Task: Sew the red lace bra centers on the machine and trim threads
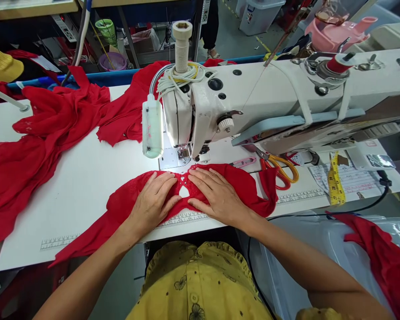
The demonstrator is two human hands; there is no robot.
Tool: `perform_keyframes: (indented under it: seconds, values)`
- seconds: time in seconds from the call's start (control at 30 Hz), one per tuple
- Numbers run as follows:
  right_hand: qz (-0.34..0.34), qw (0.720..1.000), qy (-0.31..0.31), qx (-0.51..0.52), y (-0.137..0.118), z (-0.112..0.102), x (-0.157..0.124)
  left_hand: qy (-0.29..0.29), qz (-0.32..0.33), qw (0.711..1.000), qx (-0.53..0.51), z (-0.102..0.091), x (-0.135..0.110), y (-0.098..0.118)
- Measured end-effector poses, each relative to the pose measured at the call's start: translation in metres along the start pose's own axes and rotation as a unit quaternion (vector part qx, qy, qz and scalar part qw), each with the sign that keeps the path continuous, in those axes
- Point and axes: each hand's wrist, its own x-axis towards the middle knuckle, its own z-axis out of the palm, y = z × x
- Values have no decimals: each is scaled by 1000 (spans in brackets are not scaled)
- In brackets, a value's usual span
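Observation:
A red lace bra [120, 202] lies spread across the white sewing table, just in front of the sewing machine's needle area. My left hand [155, 200] rests flat on its left cup, fingers stretched toward the machine. On the right cup lies my right hand [216, 193], also flat with fingers extended. Between my hands the bra's centre shows a crossed lace piece with a small gap beneath it. The presser foot [183, 153] of the white sewing machine [253, 93] stands just beyond the fabric, apart from my fingertips.
More red garments [53, 129] are heaped at the left. Orange-handled scissors [283, 169], a pink thread snipper [243, 162] and a yellow tape measure [335, 182] lie right. A lamp [152, 129] hangs beside the machine head. A clear plastic bin [296, 253] holds red fabric [383, 253].

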Motion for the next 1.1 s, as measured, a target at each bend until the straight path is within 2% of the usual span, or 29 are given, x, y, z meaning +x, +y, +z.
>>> perform_keyframes:
  seconds: [0.63,0.9,1.1]
  values:
    - [1,1000,2,0,-1,0,-1,-7,4,1000,-3,-4,2,3]
    - [2,1000,-6,-10,-2,-2,1,5,38,999,23,-2,1,1]
    - [2,1000,-9,-15,-4,-2,1,4,39,999,23,-3,2,3]
